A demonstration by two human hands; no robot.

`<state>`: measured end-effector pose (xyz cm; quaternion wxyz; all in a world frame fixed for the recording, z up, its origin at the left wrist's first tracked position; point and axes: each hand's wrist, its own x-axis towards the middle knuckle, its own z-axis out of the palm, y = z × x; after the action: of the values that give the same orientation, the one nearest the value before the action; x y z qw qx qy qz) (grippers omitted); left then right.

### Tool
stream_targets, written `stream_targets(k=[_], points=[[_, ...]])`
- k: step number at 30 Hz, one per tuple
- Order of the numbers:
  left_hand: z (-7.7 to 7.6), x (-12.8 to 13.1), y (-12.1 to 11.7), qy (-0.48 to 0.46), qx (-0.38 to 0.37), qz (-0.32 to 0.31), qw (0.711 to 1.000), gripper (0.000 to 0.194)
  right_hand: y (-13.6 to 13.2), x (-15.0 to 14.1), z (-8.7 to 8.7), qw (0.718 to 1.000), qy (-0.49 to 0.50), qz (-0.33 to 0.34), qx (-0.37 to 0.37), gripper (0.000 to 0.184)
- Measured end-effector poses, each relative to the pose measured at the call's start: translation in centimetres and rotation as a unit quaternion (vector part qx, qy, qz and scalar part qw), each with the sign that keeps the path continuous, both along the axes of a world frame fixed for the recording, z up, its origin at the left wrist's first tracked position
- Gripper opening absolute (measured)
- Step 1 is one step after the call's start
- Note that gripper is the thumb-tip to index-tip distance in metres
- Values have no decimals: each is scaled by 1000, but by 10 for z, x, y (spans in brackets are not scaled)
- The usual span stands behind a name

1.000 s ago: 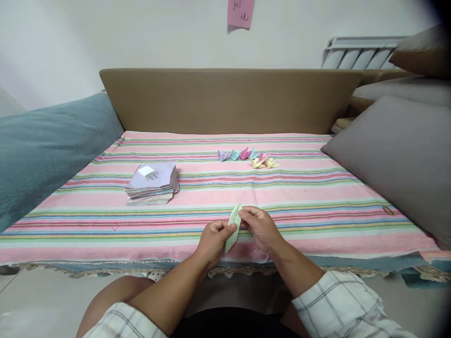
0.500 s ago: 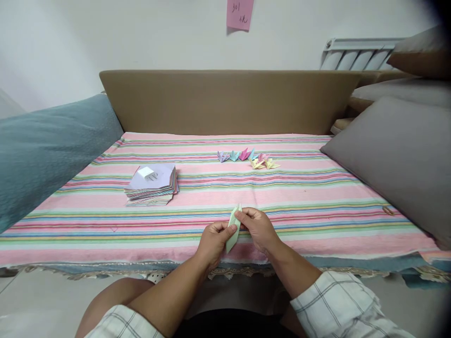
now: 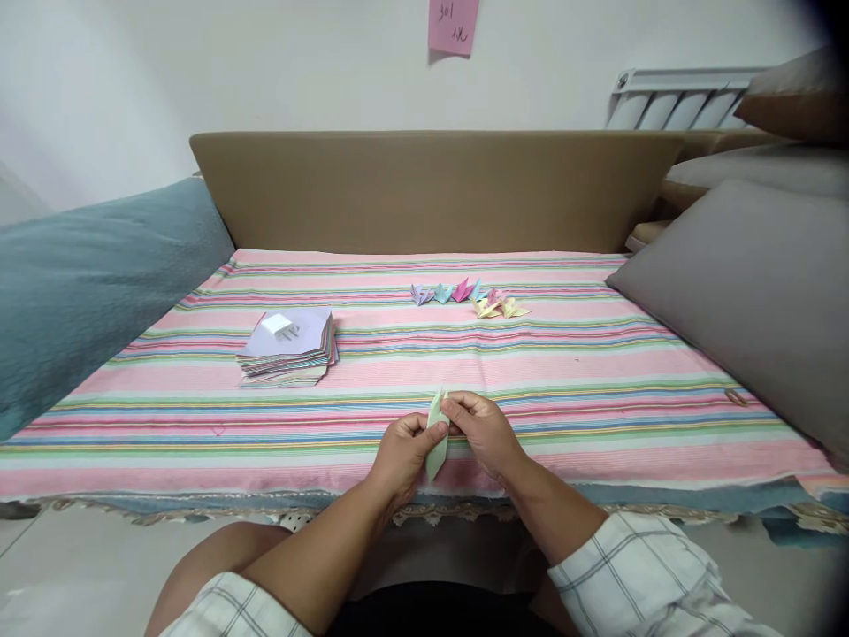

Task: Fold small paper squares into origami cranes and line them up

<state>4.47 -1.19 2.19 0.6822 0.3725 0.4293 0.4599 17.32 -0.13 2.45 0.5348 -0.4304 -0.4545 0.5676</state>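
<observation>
A narrow, pointed piece of folded pale green paper [image 3: 436,462] is held upright between my hands, just above the near edge of the striped cloth. My left hand [image 3: 402,453] pinches its left side, thumb across the front. At the upper right edge, my right hand [image 3: 484,431] grips the paper between thumb and fingers. The fingertips behind the paper are hidden. Farther back sit several small folded paper cranes, among them a purple one [image 3: 420,295], a magenta one [image 3: 462,290] and a yellow one [image 3: 512,308].
A stack of square coloured paper [image 3: 285,363] lies at the left, with a white plug adapter [image 3: 277,326] on top. Striped cloth [image 3: 371,354] covers the seat. A blue cushion [image 3: 112,274] bounds the left, grey pillows [image 3: 743,292] the right. A brown ring-like item [image 3: 736,397] lies near them.
The folded green paper has turned slightly more upright, its top tipping left. Both hands keep their hold on it. The view has shifted very slightly.
</observation>
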Motion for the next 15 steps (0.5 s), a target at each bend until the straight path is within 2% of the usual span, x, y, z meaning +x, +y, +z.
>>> stream_targets(k=[4, 15], points=[[-2, 0, 0, 4, -3, 15, 1000, 41, 2, -1, 4, 999, 43, -19, -2, 27], [-3, 1, -1, -20, -13, -5, 1000, 39, 4, 0, 2, 999, 51, -14, -12, 23]])
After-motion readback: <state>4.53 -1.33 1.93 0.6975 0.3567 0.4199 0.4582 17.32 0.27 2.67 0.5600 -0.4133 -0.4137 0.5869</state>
